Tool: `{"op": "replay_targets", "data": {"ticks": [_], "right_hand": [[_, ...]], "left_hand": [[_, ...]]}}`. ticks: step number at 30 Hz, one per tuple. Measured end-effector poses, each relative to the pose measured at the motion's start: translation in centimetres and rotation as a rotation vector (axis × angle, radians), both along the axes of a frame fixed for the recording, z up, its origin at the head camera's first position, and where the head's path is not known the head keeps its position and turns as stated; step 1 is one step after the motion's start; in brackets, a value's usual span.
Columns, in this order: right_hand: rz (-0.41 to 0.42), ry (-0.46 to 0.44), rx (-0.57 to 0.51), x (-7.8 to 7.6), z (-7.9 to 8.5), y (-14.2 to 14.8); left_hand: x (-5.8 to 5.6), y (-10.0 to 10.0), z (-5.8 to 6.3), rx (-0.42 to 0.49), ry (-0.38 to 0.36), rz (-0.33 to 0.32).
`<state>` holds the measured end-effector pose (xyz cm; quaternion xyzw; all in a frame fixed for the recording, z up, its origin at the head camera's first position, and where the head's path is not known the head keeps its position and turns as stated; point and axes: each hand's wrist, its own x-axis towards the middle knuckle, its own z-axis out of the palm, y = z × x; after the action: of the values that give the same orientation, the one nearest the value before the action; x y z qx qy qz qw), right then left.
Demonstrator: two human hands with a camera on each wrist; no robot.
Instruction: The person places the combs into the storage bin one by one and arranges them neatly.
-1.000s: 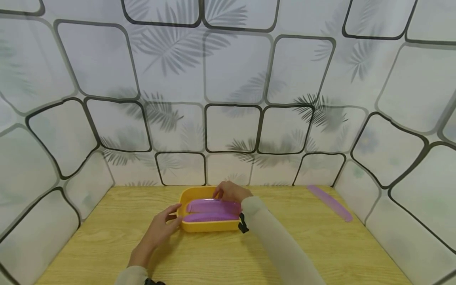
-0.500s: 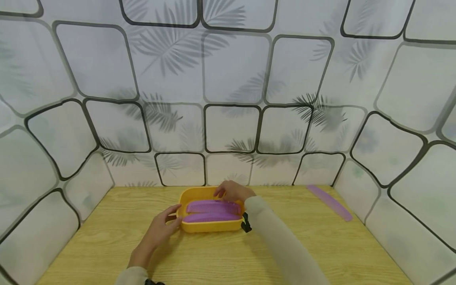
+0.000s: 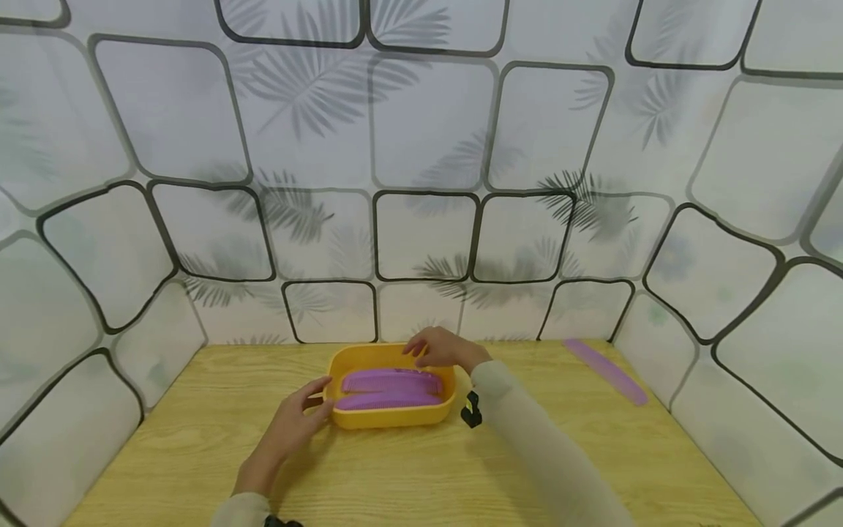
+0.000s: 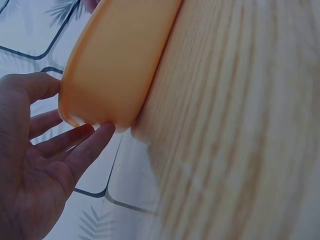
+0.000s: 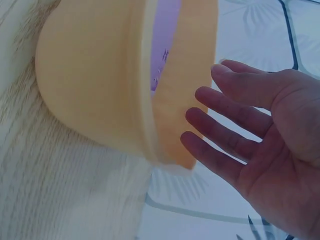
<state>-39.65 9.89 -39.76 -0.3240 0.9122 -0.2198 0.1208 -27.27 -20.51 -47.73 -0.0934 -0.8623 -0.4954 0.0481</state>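
A yellow plastic basin stands on the table. Two purple combs lie in it side by side: a rear comb and a front comb. My left hand touches the basin's left end, with its fingers fairly straight and spread against the wall in the left wrist view. Over the basin's right rear rim is my right hand, its fingers loosely bent. Nothing is between those fingers in the right wrist view, where the palm faces the basin.
A lighter purple comb lies slanted on the wooden table at the right rear. Patterned sheeting closes in the table at the back and on both sides.
My right hand has let go of the rear comb and moved up and to the right, away from it. The left hand stays at the basin's left end.
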Motion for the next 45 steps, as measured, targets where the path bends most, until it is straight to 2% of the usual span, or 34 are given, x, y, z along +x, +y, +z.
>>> {"op": "replay_targets", "data": {"ticks": [8,13,23,31,45], "right_hand": [[0.042,0.014,-0.025,0.3,0.7,1.8],[0.061,0.053,-0.029,0.5,0.7,3.0],[0.113,0.141,-0.090,1.4,0.4,6.9],[0.070,0.170,-0.118,1.7,0.0,10.3],[0.012,0.165,-0.134,2.3,-0.3,15.6]], "left_hand": [[-0.4,-0.2,-0.1,-0.004,0.001,0.008],[-0.2,-0.2,-0.2,0.007,0.025,-0.010],[0.0,0.1,-0.2,0.020,0.009,-0.003],[-0.1,0.0,-0.1,0.017,0.022,0.003],[-0.3,0.0,-0.5,0.062,0.031,0.004]]}}
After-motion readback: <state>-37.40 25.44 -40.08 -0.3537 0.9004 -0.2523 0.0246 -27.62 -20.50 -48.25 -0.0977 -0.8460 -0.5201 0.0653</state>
